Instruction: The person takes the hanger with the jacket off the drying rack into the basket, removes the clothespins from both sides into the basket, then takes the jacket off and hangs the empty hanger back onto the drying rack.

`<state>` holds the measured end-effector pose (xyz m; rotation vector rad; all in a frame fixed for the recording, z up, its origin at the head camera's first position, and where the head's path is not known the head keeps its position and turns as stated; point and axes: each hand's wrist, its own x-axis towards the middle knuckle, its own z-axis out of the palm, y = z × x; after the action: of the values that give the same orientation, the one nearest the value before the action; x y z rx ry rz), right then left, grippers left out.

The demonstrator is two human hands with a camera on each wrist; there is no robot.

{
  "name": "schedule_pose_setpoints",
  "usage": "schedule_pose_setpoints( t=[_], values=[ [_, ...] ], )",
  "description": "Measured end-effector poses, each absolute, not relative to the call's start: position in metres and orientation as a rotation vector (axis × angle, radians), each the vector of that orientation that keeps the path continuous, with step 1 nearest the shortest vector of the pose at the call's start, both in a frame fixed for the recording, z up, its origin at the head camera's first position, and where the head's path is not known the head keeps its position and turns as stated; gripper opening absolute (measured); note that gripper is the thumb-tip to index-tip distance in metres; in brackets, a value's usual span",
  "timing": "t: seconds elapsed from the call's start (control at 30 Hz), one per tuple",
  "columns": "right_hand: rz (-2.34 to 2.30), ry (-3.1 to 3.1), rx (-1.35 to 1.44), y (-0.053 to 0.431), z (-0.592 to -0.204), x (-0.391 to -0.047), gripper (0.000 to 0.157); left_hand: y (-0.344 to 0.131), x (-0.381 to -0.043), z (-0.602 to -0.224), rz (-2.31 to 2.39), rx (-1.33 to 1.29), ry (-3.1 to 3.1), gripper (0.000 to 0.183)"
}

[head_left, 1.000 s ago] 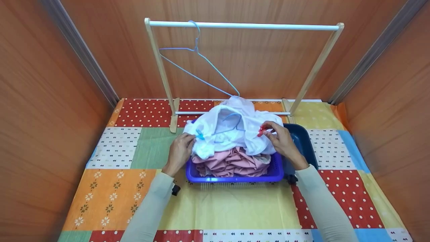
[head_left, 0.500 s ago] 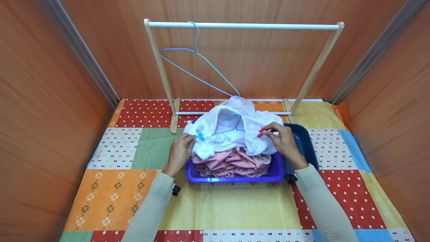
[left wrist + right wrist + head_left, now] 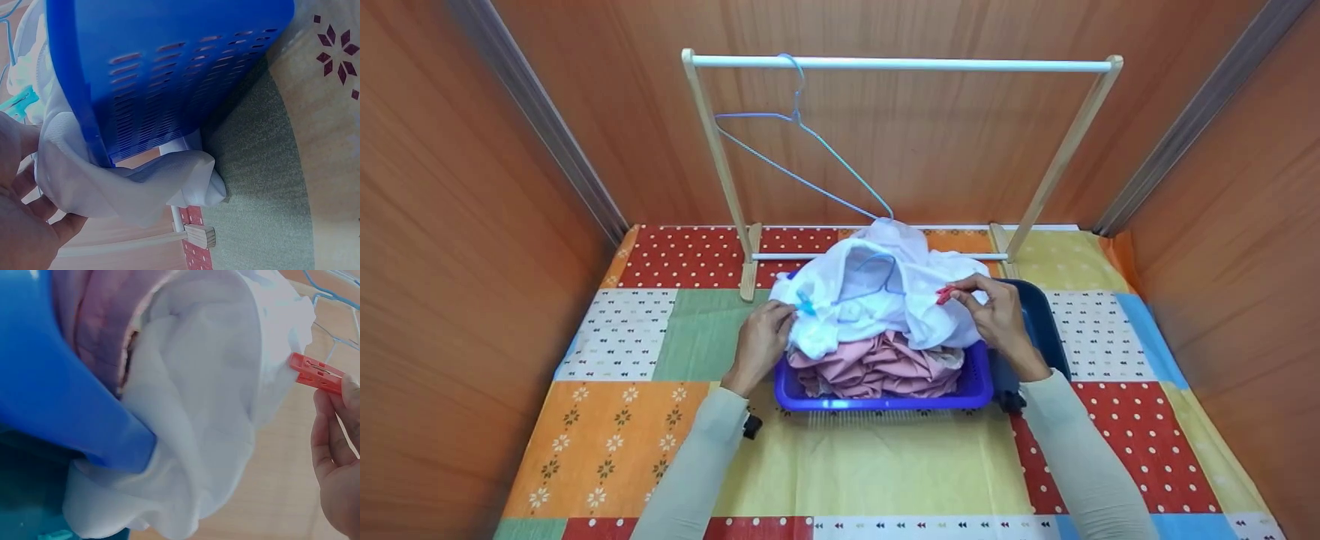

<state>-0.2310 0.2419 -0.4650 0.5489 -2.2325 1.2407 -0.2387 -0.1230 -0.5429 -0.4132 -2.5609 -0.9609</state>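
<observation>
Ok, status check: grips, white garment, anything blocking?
Right grip pinches red clip. Left grip at light blue clip, pinch unclear. White garment draped over purple basket. No obstruction visible.

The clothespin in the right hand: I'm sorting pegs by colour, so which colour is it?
Red; the clothespin shows best in the right wrist view.

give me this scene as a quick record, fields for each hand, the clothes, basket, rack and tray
left hand: fingers at the blue clip and white cloth; exact grip unclear
right hand: pinches the red clip, its far end at the white cloth
clothes: white cloth draped over pink cloth, a small hanger at its opening
basket: purple, holds the pink cloth
rack: one large hanger on its top bar
tray: dark, beside the basket, right side in the head view
</observation>
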Motion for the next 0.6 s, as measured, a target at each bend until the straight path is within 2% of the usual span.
schedule_pose_setpoints(
  t=[0.6],
  values=[
    [1.393,-2.201,0.427,0.268,-0.456,-0.216,0.029,-0.123,-0.238,-0.543,-0.964,-0.431,-2.543,0.016]
  ],
)
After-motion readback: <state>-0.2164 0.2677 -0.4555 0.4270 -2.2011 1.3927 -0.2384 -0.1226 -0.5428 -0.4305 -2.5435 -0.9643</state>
